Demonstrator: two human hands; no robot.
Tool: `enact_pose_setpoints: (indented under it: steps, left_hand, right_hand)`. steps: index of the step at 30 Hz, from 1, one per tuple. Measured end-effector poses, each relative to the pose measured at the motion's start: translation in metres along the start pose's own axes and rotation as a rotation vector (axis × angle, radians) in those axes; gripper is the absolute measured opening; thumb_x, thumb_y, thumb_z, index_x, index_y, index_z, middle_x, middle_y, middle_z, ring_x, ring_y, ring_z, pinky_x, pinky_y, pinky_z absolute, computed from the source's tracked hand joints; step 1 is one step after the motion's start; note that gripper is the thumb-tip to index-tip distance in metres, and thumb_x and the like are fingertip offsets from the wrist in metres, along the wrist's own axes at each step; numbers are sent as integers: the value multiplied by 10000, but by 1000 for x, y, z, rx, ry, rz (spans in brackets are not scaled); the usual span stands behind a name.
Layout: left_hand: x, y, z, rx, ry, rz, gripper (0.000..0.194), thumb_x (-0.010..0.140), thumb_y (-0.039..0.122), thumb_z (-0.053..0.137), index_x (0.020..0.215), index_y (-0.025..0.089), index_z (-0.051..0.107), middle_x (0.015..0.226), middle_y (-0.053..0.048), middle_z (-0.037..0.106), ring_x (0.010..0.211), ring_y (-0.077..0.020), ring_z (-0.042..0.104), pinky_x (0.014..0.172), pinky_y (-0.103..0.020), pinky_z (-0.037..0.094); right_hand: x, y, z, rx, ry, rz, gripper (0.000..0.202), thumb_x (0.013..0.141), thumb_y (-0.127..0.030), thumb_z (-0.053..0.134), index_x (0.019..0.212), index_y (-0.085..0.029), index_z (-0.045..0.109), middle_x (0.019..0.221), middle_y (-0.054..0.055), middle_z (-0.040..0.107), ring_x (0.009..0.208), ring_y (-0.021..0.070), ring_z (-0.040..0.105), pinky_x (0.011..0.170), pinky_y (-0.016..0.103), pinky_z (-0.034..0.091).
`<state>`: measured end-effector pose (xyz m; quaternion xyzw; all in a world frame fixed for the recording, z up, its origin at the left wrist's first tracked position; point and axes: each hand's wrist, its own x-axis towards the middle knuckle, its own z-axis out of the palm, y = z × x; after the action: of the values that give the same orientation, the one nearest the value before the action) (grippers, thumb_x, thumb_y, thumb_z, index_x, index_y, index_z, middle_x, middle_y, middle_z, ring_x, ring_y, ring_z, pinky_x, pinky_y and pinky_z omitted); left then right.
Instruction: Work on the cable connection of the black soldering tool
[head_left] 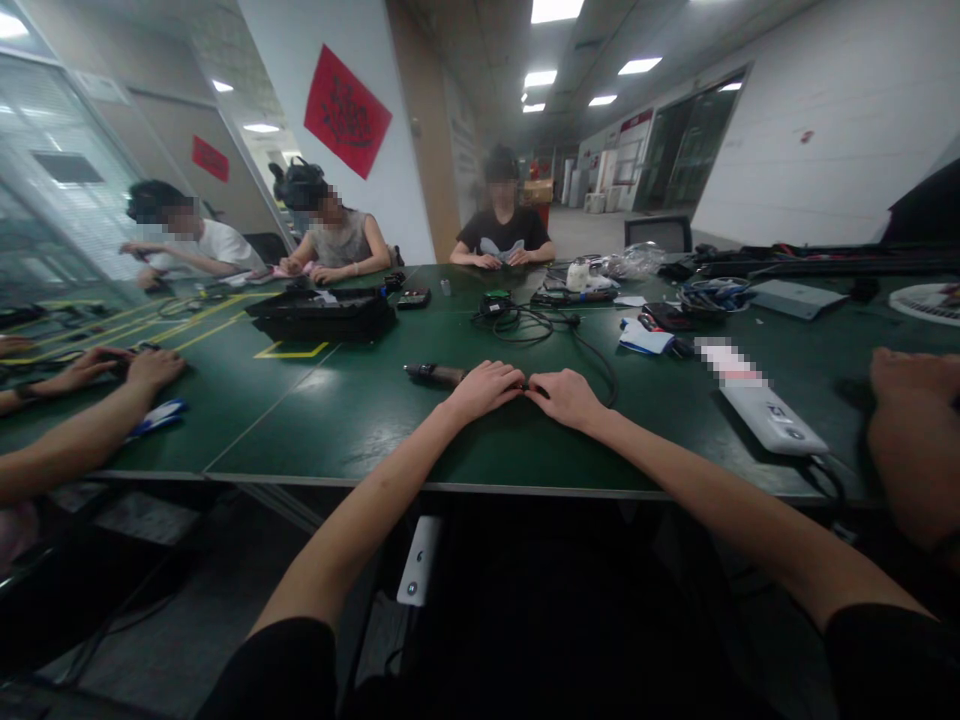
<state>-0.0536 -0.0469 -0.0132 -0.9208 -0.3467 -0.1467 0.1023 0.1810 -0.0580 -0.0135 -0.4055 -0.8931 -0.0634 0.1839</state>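
Observation:
Near the front of the green table, my left hand point(489, 390) and my right hand point(568, 396) meet almost fingertip to fingertip. Both are closed in a pinch around a small dark piece point(526, 387) with a reddish glint, too small and covered to name. A dark, pen-shaped tool point(436, 374) with a narrow metallic tip points left out from beside my left hand; its other end is hidden behind that hand. Just past my right hand, a black cable point(604, 362) curves down toward the wrist.
A black tray point(322, 314) stands at the left on the green table point(330, 430). Tangled cables point(517, 318) lie ahead, a white power bank point(772, 415) to the right. Other people's hands point(154, 368) are at left, a blurred arm point(911, 430) at right; several people sit opposite.

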Motion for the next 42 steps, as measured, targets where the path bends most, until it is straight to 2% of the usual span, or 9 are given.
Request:
enact_pose_setpoints:
  steps: [3,6,13,18,24,31,37,42]
  left_hand:
    - [-3,2,-2,-36,22,-11,205,1010,353,566,1171,230,598,1125,-69,687,1081,-245,619,948,-394,422]
    - [-5,0,-1,-60,30,-12,183,1003,297,542,1165,228,592,1126,-69,688,1081,-242,624,953,-396,428]
    - [-3,-5,6,-86,40,-39,163,1018,354,558,1117,230,589,1090,-61,688,1052,-241,632,934,-394,441]
    - [-4,-3,2,-68,34,1,165,1019,303,532,1155,235,595,1139,-64,688,1090,-234,625,959,-388,433]
    - [-2,-1,1,-46,11,-19,186,1035,354,524,1149,234,609,1110,-70,689,1079,-246,617,943,-392,434]
    - [-4,-1,-2,-66,3,3,192,1021,302,516,1177,242,611,1143,-69,685,1084,-240,616,960,-390,432]
    - [-1,-1,0,-10,4,-3,201,1054,346,494,1181,241,611,1128,-66,680,1083,-241,608,941,-387,420]
    - [-3,0,-1,-50,11,-6,201,1024,345,536,1183,241,599,1135,-69,681,1087,-245,616,953,-397,429]
  right_hand:
    - [0,0,0,4,-6,-9,215,1058,-374,564,998,-224,706,973,59,776,858,216,679,807,308,377]
    - [0,0,0,0,-1,-19,225,1062,-376,553,987,-222,699,972,59,775,855,216,676,792,309,373]
    - [-2,-2,-1,-16,-13,-25,245,1070,-378,531,995,-217,700,1009,71,776,885,218,675,801,315,368]
    - [-2,-1,-1,-17,-7,-32,244,1072,-375,526,1002,-218,699,1014,71,777,903,221,680,806,315,370]
    - [0,-1,1,-39,-11,-20,236,1063,-385,542,1008,-224,706,1011,71,780,903,228,687,794,320,369]
    - [0,-1,2,-37,-4,-17,239,1066,-386,538,998,-229,705,991,64,779,883,228,681,791,322,369]
    - [0,-2,0,-28,-23,0,255,1064,-401,536,996,-221,703,998,77,782,895,232,678,807,325,375]
    - [-1,-1,0,-16,-13,-9,244,1068,-389,528,1003,-227,699,998,67,780,873,224,677,807,322,376]
